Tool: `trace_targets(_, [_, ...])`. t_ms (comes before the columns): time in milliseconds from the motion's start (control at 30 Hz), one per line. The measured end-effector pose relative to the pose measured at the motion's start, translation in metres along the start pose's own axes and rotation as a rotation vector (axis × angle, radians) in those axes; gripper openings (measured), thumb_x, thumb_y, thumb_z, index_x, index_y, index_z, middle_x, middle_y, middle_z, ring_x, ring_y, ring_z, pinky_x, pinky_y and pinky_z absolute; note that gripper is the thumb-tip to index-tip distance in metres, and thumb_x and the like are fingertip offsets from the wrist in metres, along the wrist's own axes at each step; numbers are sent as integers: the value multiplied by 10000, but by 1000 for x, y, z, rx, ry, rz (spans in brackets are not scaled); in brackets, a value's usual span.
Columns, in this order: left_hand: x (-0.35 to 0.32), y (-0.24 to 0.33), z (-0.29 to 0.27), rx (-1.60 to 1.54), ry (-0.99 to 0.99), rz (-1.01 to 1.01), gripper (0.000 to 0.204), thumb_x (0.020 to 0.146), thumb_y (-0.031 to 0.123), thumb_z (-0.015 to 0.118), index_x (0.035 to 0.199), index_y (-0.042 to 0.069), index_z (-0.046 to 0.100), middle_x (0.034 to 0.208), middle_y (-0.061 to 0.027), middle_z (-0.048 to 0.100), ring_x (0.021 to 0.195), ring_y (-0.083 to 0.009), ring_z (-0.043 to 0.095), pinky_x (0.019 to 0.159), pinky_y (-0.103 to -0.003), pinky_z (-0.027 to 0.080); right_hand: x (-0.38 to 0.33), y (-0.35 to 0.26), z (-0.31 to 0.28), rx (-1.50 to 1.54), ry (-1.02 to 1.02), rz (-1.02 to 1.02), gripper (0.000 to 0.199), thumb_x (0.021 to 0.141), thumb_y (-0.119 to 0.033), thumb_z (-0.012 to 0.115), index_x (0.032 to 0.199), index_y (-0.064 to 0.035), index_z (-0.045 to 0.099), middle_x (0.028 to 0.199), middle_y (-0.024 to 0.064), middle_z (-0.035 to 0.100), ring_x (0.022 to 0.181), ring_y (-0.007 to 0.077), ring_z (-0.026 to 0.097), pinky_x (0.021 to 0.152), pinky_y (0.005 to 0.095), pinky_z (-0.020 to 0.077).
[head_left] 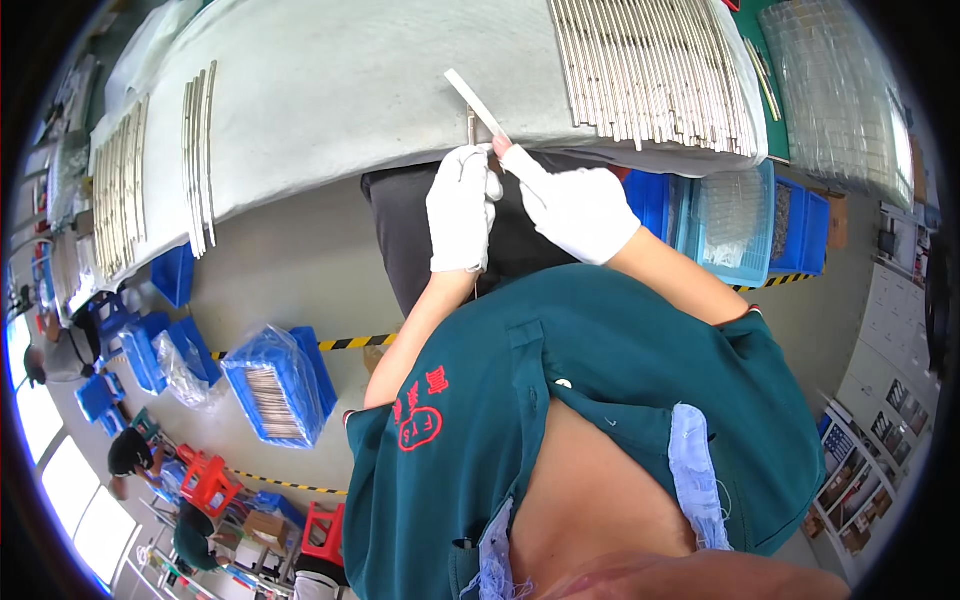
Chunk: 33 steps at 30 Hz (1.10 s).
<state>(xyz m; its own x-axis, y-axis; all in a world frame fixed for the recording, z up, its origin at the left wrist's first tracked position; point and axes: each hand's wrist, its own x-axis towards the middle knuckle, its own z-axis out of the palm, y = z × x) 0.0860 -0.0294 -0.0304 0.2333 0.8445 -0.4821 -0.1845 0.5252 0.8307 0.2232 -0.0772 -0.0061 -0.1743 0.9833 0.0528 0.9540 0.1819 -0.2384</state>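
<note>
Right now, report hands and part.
Left hand and right hand gloved, both gripping flat metal strip at table edge. Rod rows beside, apart.

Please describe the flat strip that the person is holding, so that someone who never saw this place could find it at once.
Start from the long table covered with white cloth. At its near edge, two white-gloved hands meet, the left hand and the right hand. The flat pale strip rises slanting from the right hand's fingertips over the cloth; unlike the metal rods lying in rows beside it, it is single, flat and lifted.
</note>
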Motion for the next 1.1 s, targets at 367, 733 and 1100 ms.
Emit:
trace_targets(367, [0, -1, -4, -37, -47, -17, 202, 930, 166, 479, 1035, 37, 595, 626, 23, 507, 418, -8, 309, 376, -179, 216, 4, 10, 8, 105, 125, 5, 561, 848, -226, 524, 1372, -126, 350, 563, 67, 578, 408, 226, 544, 385, 343, 430])
trace_targets(733, [2, -4, -4, -91, -41, -33, 182, 922, 187, 498, 994, 35, 568, 622, 16, 506, 411, -20, 317, 371, -185, 219, 8, -6, 13, -26, 85, 22, 606, 849, -166, 516, 1415, -140, 301, 461, 5, 488, 349, 163, 478, 369, 309, 396])
trace_targets(1100, [3, -5, -4, -131, -29, -65, 200, 919, 192, 504, 1014, 29, 569, 618, 8, 510, 401, -25, 310, 370, -188, 219, 5, -2, 19, -43, 145, -14, 615, 850, -153, 506, 1419, -121, 277, 433, 15, 463, 352, 160, 482, 364, 305, 393])
